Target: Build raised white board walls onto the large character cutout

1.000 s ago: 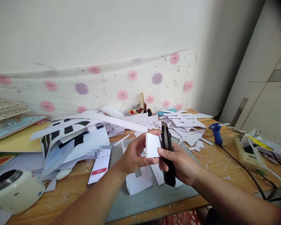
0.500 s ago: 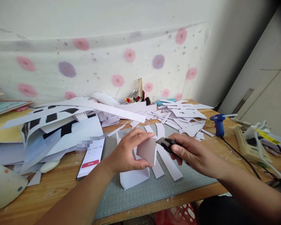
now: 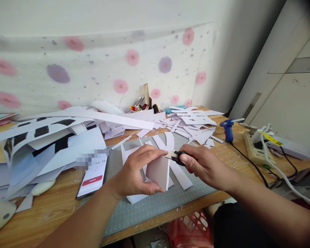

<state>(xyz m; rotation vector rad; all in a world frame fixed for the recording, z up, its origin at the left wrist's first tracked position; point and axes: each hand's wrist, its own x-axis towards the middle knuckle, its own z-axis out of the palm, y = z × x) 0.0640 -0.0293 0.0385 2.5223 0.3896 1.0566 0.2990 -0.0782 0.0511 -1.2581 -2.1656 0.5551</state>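
Observation:
Between the thumb and fingers of my left hand (image 3: 135,172) a small white foam board piece (image 3: 158,170) is held upright by its top and bottom edges. My right hand (image 3: 205,165) grips a black utility knife (image 3: 179,158). Its blade lies at the upper right edge of the board piece; whether it cuts in cannot be told. Beneath both hands is a grey-green cutting mat (image 3: 155,212). White strips (image 3: 182,175) lie on the mat behind the held piece. A folded white board part (image 3: 135,198) is partly hidden under my left hand.
A phone (image 3: 93,175) showing a timer lies left of the mat, beside piled white sheets (image 3: 80,143). White offcuts (image 3: 196,125) are heaped at the back. At right are a blue glue gun (image 3: 227,129) and a power strip (image 3: 257,148) with cables. A red basket (image 3: 189,230) stands below.
The view has swung to the right, so the table's contents sit further left. My left hand still holds the board piece, turned slightly, and the knife stays at its edge.

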